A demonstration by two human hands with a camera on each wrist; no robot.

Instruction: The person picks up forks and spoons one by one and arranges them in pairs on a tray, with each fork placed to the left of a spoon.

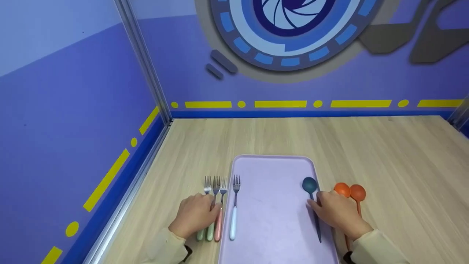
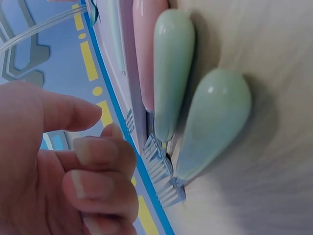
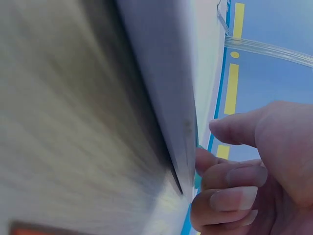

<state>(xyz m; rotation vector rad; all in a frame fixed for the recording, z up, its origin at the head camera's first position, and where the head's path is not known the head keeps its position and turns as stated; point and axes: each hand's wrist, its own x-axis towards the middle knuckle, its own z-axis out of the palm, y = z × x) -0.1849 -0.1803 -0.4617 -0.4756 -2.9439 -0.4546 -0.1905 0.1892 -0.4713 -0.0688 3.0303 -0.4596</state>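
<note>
My left hand (image 1: pixel 196 212) hovers over three forks lying side by side left of the tray; two have green handles (image 2: pixel 174 68) and one a pink handle (image 1: pixel 218 225). Its fingers are loosely curled around nothing, the thumb apart from them in the left wrist view. On the lilac tray (image 1: pixel 271 212) lies a fork with a light blue handle (image 1: pixel 233 223), along the left side. A dark teal spoon (image 1: pixel 310 184) lies along the right side. My right hand (image 1: pixel 339 211) is at the tray's right rim, thumb close to the spoon's handle, fingers loosely curled without a grip.
Two orange spoons (image 1: pixel 358 192) lie on the wooden table (image 1: pixel 414 176) right of the tray, partly covered by the right hand and forearm. A blue and purple panel wall (image 1: pixel 91 117) bounds the table at left, and another stands at the back.
</note>
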